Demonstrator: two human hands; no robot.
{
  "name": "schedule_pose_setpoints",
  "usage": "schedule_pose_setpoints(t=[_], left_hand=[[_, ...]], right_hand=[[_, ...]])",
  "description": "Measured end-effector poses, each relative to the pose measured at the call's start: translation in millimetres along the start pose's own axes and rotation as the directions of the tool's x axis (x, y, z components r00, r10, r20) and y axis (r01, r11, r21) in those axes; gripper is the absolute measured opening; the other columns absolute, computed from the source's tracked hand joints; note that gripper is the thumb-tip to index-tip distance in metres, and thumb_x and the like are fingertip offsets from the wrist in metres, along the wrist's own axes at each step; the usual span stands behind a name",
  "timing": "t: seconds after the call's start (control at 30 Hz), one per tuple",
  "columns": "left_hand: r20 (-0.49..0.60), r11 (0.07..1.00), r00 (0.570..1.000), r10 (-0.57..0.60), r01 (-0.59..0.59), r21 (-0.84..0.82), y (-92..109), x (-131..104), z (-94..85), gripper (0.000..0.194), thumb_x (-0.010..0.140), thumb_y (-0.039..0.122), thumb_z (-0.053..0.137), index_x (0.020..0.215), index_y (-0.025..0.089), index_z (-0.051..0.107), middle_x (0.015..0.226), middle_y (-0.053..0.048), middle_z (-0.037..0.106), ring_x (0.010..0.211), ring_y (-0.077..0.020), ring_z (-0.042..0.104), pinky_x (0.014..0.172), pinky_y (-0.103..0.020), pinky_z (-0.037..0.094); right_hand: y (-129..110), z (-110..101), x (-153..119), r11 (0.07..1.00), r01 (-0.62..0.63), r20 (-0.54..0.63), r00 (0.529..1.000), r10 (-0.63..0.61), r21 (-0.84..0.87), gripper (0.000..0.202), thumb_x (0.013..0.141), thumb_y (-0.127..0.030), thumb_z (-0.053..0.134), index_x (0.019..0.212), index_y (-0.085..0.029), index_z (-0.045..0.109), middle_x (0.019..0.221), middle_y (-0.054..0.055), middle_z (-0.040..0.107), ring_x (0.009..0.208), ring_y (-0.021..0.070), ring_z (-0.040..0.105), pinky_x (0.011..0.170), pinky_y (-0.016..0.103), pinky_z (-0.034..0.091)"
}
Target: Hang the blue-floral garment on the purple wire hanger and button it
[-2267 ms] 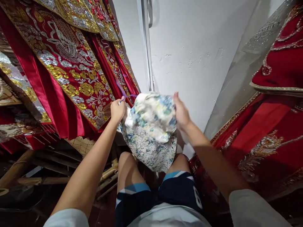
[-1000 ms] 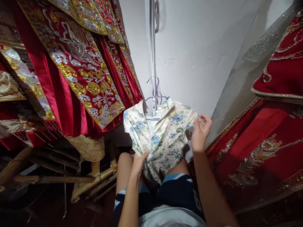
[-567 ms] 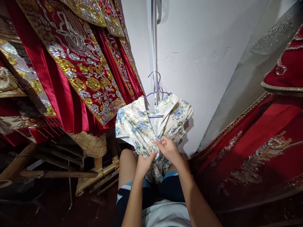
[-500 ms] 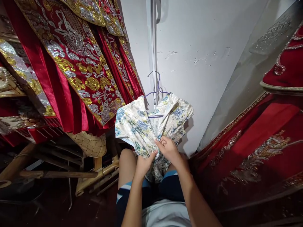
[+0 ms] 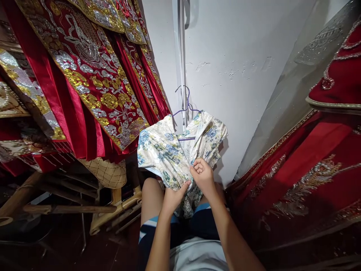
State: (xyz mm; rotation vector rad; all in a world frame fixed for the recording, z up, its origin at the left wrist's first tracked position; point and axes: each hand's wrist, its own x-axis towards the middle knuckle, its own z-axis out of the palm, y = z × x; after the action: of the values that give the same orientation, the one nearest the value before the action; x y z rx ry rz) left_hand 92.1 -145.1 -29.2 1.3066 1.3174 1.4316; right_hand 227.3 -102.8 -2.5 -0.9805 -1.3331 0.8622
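Your right hand [image 5: 203, 176] has shifted off the sleeve to the front edge, so both hands now work close together on the floral blouse [image 5: 158, 146]. Right: fingers curled, thumb and index pinching fabric. Left hand [image 5: 172, 199]: thumb on top, holding the gathered front, hidden fingers unclear. Blouse sits on the purple hanger [image 5: 186, 139], lower part between your thighs [image 5: 152, 194].

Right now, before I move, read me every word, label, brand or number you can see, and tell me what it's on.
None can be read.
Floral blouse: printed flowers, no visible label.
Purple hanger: no visible lettering.
White wall: scuffs, no legible writing.
Dark shorts: too shadowed to tell.
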Motion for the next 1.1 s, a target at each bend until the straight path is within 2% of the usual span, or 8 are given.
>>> schedule_pose_setpoints(t=[0.23, 0.4, 0.57, 0.63, 0.77, 0.8, 0.93, 1.1], left_hand=[[-0.007, 0.999, 0.999, 0.042, -0.042, 0.019, -8.0, 0.1, -3.0, 0.038, 0.07, 0.037, 0.082, 0.101, 0.016, 0.072, 0.114, -0.014, 0.071, 0.125, -0.0337, 0.058, 0.118, -0.045, 0.031], [0.01, 0.997, 0.997, 0.072, -0.072, 0.025, -6.1, 1.4, -5.0, 0.046, 0.072, 0.035, 0.08, 0.114, 0.019, 0.068, 0.123, -0.012, 0.069, 0.129, -0.0303, 0.055, 0.118, -0.042, 0.032], [-0.173, 0.999, 0.984, -0.034, 0.028, -0.04, -10.4, 13.9, -32.7, 0.041, 0.064, 0.033, 0.084, 0.099, 0.018, 0.068, 0.105, -0.011, 0.071, 0.116, -0.0332, 0.061, 0.105, -0.042, 0.043], [-0.35, 0.999, 0.936, -0.029, 0.016, -0.04, -16.4, 17.1, -42.4, 0.038, 0.066, 0.035, 0.082, 0.096, 0.018, 0.064, 0.095, -0.008, 0.069, 0.103, -0.0302, 0.063, 0.095, -0.041, 0.048], [-0.67, 0.957, 0.683, 0.291, -0.196, 0.215, -17.1, 9.5, -31.9, 0.044, 0.077, 0.034, 0.075, 0.114, 0.022, 0.054, 0.11, -0.006, 0.057, 0.103, -0.0219, 0.056, 0.094, -0.034, 0.044], [-0.628, 0.928, 0.684, 0.371, -0.248, 0.278, -13.6, 6.5, -23.9, 0.042, 0.079, 0.033, 0.073, 0.115, 0.022, 0.054, 0.113, -0.006, 0.056, 0.104, -0.0216, 0.055, 0.095, -0.033, 0.043], [-0.104, 0.865, 0.887, 0.45, -0.404, 0.298, 5.3, 5.0, 7.5, 0.014, 0.086, 0.021, 0.06, 0.1, 0.021, 0.059, 0.097, -0.005, 0.062, 0.094, -0.0206, 0.059, 0.087, -0.03, 0.046], [0.083, 0.838, 0.893, 0.443, -0.445, 0.318, 14.5, 21.1, 14.0, 0.01, 0.09, 0.022, 0.051, 0.08, 0.021, 0.054, 0.079, -0.003, 0.059, 0.077, -0.0184, 0.057, 0.074, -0.028, 0.044]], right_hand=[[10.9, -6.4, 5.0, 0.997, -0.03, 0.118, 0.992, 0.039, -0.072, 0.015, 0.086, -0.035, 0.057, 0.084, -0.021, 0.061, 0.053, -0.007, 0.035, 0.049, 0.0123, 0.034, 0.05, 0.028, 0.025], [9.5, -7.4, 4.5, 0.998, -0.039, 0.221, 0.974, 0.051, -0.057, 0.016, 0.087, -0.033, 0.054, 0.075, -0.022, 0.052, 0.052, -0.007, 0.037, 0.049, 0.0119, 0.034, 0.049, 0.027, 0.023], [-0.1, -15.6, 0.0, 0.986, -0.164, 0.33, 0.933, 0.144, 0.035, 0.023, 0.085, -0.028, 0.05, 0.063, -0.022, 0.049, 0.048, -0.006, 0.041, 0.045, 0.0108, 0.036, 0.047, 0.024, 0.027], [-3.6, -19.8, -1.2, 0.974, -0.213, 0.358, 0.918, 0.173, 0.075, 0.016, 0.081, -0.026, 0.053, 0.069, -0.021, 0.06, 0.048, -0.005, 0.049, 0.045, 0.0113, 0.042, 0.046, 0.024, 0.032], [-8.5, -20.2, -2.4, 0.958, -0.241, 0.364, 0.915, 0.173, 0.152, 0.014, 0.077, -0.027, 0.06, 0.069, -0.018, 0.069, 0.051, -0.001, 0.06, 0.042, 0.0106, 0.047, 0.044, 0.023, 0.034], [-9.5, -18.6, -3.0, 0.955, -0.247, 0.372, 0.912, 0.173, 0.161, 0.015, 0.076, -0.026, 0.06, 0.069, -0.017, 0.069, 0.052, 0.0, 0.062, 0.042, 0.0102, 0.046, 0.043, 0.023, 0.034], [-15.4, -11.3, -6.6, 0.949, -0.266, 0.435, 0.884, 0.171, 0.168, 0.015, 0.076, -0.025, 0.059, 0.07, -0.017, 0.07, 0.051, 0.0, 0.062, 0.04, 0.0096, 0.047, 0.043, 0.022, 0.034], [-35.4, -12.4, 15.5, 0.941, -0.253, 0.336, 0.927, 0.169, 0.225, 0.015, 0.076, -0.028, 0.061, 0.07, -0.017, 0.068, 0.051, -0.001, 0.06, 0.039, 0.008, 0.045, 0.039, 0.021, 0.03]])
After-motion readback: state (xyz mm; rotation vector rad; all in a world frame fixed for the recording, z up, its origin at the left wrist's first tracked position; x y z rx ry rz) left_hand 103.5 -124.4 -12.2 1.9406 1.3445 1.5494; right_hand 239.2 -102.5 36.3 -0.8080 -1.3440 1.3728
